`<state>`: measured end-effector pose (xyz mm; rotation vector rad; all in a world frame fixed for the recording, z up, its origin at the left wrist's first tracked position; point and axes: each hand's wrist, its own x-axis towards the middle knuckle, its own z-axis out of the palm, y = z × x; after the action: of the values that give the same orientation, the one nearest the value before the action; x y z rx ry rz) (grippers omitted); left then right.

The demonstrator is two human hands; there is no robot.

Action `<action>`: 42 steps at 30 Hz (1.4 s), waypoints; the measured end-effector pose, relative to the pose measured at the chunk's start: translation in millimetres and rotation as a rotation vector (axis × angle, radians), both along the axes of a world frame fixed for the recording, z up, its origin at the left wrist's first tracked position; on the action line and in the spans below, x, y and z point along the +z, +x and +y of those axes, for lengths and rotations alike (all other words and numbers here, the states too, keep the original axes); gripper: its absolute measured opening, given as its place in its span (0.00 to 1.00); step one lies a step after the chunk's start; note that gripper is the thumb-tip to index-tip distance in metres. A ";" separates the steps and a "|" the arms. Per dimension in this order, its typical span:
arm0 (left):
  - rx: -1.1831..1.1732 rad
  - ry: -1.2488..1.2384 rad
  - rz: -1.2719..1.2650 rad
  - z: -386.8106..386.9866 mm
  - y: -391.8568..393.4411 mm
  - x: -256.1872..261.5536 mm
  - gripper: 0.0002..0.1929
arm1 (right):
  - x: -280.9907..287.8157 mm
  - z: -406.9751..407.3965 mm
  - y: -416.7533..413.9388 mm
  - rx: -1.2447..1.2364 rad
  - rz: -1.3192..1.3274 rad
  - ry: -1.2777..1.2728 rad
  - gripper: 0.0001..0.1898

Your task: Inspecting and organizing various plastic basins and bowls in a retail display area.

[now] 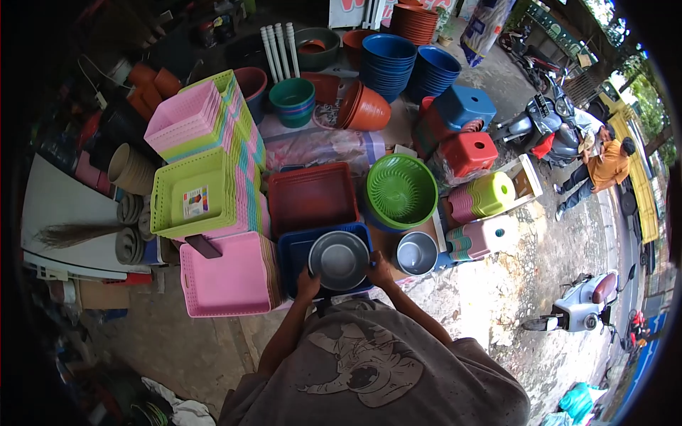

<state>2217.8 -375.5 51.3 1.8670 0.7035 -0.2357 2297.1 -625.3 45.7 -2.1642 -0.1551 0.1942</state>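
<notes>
A grey round basin (340,260) is held level in front of my torso, above a dark blue rectangular tray (295,246). My left hand (308,285) grips the basin's lower left rim. At its right rim is my right hand (379,270), with a bit of dark blue material at its fingers that I cannot identify. A second grey basin (416,254) sits to the right of that hand. Beyond the blue tray lies a dark red tray (312,198). A green slotted basin (401,190) rests on a blue one at the right.
Stacked pink baskets (226,277) stand at the left, with a dark phone-like object (203,246) on top. Taller stacks of green baskets (189,186) rise behind. Plastic stools (469,154) line the right side. Two people (605,160) are near parked motorbikes (551,125).
</notes>
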 end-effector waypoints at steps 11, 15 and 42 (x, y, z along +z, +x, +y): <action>0.033 0.224 -0.155 -21.1 -19.0 31.1 0.31 | 5.6 -15.3 -9.3 -0.011 -0.002 0.040 0.18; 0.002 0.114 -0.266 -29.4 -26.3 41.1 0.31 | 11.3 -21.7 -17.8 -0.086 0.128 -0.008 0.18; 0.025 0.278 -0.557 -1.3 -18.1 79.7 0.23 | 47.4 1.8 7.9 0.011 -0.097 0.136 0.12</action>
<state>2199.8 -376.8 130.9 2.0524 0.3826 0.4078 2305.0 -623.5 93.1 -2.0385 -0.2287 0.0828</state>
